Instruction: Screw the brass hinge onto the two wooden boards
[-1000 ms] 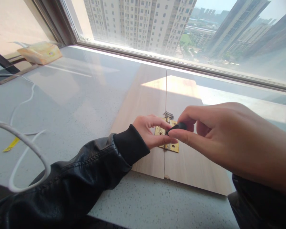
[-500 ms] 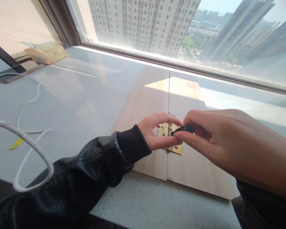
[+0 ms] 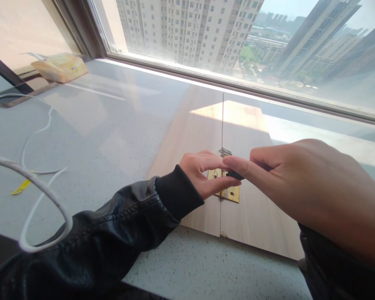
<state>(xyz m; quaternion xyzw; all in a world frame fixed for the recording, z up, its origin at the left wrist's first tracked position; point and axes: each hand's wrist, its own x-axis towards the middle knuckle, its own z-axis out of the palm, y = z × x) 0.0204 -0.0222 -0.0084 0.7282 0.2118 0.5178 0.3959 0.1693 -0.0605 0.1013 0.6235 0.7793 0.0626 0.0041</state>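
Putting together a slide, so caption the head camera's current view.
Right hand holds a black tool beside the left hand over a brass-toned butt hinge bridging two wooden boards, small screws just beyond.

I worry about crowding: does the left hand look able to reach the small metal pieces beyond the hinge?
Probably yes: the small metal pieces lie just beyond the left hand, mostly uncovered, though the right hand is very close and could crowd the approach.
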